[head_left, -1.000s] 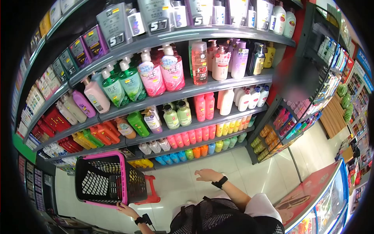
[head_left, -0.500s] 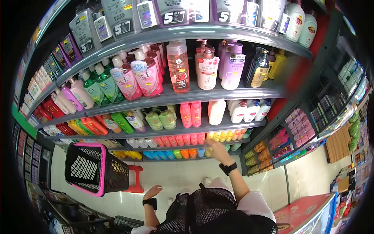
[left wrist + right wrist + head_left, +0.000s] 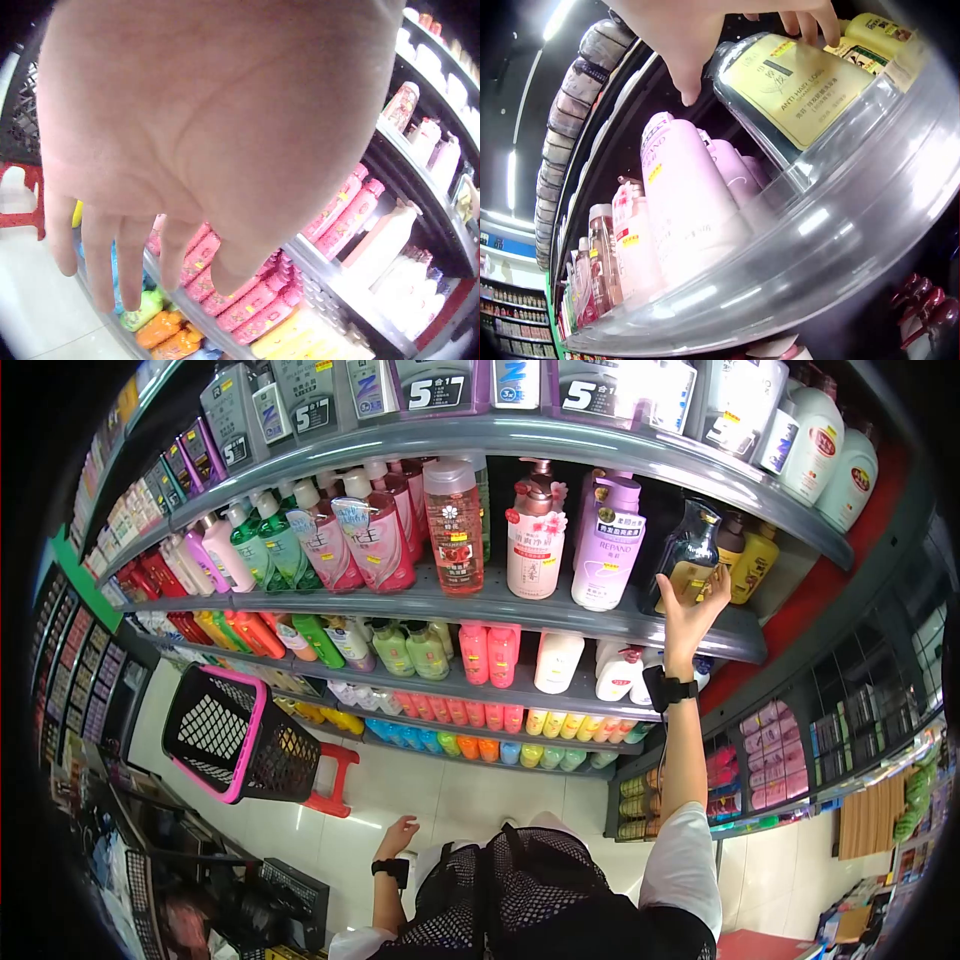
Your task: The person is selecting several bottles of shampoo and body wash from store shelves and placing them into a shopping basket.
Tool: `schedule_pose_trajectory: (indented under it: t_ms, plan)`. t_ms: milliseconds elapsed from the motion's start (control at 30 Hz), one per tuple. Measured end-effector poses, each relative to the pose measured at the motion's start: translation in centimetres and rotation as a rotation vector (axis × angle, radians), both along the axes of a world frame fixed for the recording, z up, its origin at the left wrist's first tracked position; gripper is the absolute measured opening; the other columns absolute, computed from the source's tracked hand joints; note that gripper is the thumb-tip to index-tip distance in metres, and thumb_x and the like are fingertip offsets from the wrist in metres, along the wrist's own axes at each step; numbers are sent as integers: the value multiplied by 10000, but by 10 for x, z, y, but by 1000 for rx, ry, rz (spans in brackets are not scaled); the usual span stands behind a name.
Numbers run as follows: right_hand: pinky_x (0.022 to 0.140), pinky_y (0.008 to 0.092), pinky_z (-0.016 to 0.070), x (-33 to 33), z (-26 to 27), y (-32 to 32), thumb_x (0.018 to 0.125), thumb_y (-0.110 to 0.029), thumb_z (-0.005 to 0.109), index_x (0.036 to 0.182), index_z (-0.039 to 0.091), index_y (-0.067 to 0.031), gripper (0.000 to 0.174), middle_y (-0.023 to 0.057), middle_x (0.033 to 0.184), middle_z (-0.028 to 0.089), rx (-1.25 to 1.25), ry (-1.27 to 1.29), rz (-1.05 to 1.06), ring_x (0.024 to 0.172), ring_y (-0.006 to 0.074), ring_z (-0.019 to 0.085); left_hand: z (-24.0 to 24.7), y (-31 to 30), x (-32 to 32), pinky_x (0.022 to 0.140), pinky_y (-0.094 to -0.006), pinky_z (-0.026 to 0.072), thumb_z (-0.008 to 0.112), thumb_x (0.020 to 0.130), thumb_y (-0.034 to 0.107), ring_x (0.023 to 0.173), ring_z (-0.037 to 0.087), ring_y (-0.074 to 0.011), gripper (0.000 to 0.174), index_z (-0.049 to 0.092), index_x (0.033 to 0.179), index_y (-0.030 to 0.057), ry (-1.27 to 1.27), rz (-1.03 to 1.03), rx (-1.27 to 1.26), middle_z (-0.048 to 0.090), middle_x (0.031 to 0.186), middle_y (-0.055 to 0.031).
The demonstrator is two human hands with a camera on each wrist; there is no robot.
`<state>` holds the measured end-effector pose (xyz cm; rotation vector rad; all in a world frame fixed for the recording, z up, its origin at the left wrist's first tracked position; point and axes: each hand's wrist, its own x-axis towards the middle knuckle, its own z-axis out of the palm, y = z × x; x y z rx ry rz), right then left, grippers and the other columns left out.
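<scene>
In the head view my right hand (image 3: 692, 612) is raised to the upper shelf, thumb and fingers spread around a dark shampoo bottle (image 3: 688, 552) with a gold label. From the right wrist the thumb shows apart from this anti-hair-loss shampoo bottle (image 3: 787, 90), and the other fingers reach over its far side. A purple pump bottle (image 3: 608, 545) stands just left of it, and yellow bottles (image 3: 755, 563) stand to its right. My left hand (image 3: 398, 835) hangs low by my body with nothing in it, fingers loosely extended in the left wrist view.
A clear plastic lip (image 3: 817, 225) edges the shelf in front of the bottles. On the floor to the left stands a black shopping basket (image 3: 265, 745) with a pink rim, beside a red stand (image 3: 333, 785). A wire rack (image 3: 860, 710) flanks the shelves on the right.
My left hand has let go of the basket rim and hangs by my body. My right hand has risen from waist height to the dark shampoo bottle on the upper shelf.
</scene>
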<state>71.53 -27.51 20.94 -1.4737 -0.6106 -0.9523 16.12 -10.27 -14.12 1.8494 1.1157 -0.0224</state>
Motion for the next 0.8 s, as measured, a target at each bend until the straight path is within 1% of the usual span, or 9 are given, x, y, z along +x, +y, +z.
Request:
schedule_pose_trajectory:
  t_ms: [67, 167, 333, 400, 567, 633, 700, 733, 800]
  plan:
    - [1076, 427, 320, 4, 0, 6, 638, -236, 880, 1383, 285, 51, 996, 241, 1307, 406, -12, 26, 11, 1243, 354, 407, -15, -10, -26, 830, -366, 506, 610, 884, 304, 935, 668, -278, 400, 598, 1168, 22, 19, 21, 65, 690, 994, -175]
    - [1131, 434, 243, 5, -4, 16, 582, -281, 903, 1408, 229, 84, 1127, 286, 1432, 309, -110, 151, -96, 1356, 404, 289, -7, -22, -46, 799, -330, 506, 531, 922, 267, 826, 682, -228, 391, 582, 1112, -71, 175, 18, -382, 708, 910, -159]
    - [1128, 412, 248, 6, -8, 15, 594, -206, 884, 1412, 232, 79, 1084, 269, 1426, 332, -40, 136, -89, 1349, 369, 316, -13, -45, -53, 791, -318, 516, 541, 911, 276, 830, 678, -214, 387, 592, 1108, -53, 194, 66, -326, 707, 913, -154]
    - [1102, 413, 287, 4, -12, 12, 597, -195, 888, 1406, 232, 74, 1076, 263, 1389, 364, 34, 127, -96, 1316, 364, 356, -14, -48, -47, 753, -330, 527, 576, 860, 288, 806, 691, -224, 376, 632, 1101, 4, 177, 105, -113, 709, 865, -131]
    - [1075, 402, 313, -8, -21, 0, 609, -134, 869, 1410, 179, 60, 1075, 230, 1338, 373, 78, 157, -81, 1237, 325, 410, -10, -39, -28, 787, -350, 521, 597, 831, 289, 873, 678, -274, 385, 631, 1120, 39, 149, 34, -49, 701, 908, -164]
    - [1108, 410, 259, -15, -26, 3, 544, -80, 881, 1433, 129, 23, 1168, 232, 1382, 298, 231, 145, 119, 1269, 317, 362, -1, -36, -22, 803, -360, 518, 600, 828, 297, 899, 672, -295, 389, 631, 1123, 45, 164, 11, -36, 697, 929, -176]
    - [1019, 365, 389, -1, -56, 8, 615, 0, 829, 1415, 133, 0, 1060, 181, 1277, 420, 353, 116, 3, 1128, 254, 483, 5, -27, -6, 852, -385, 503, 606, 828, 324, 971, 646, -351, 409, 622, 1140, 59, 202, -45, 1, 682, 989, -211]
    - [993, 367, 423, -4, -56, 12, 629, 30, 808, 1405, 147, -9, 1020, 175, 1252, 445, 489, 175, 32, 1089, 244, 513, 11, -28, 0, 852, -385, 503, 606, 828, 324, 971, 646, -351, 409, 622, 1140, 59, 192, -47, 6, 682, 989, -211]
    - [924, 376, 483, -37, -37, -5, 695, 59, 746, 1362, 229, 9, 846, 179, 1210, 487, 531, -18, 226, 1025, 215, 552, 25, -29, 8, 875, -396, 495, 596, 838, 329, 1002, 633, -363, 415, 612, 1155, 61, 215, -92, 53, 674, 1010, -220]
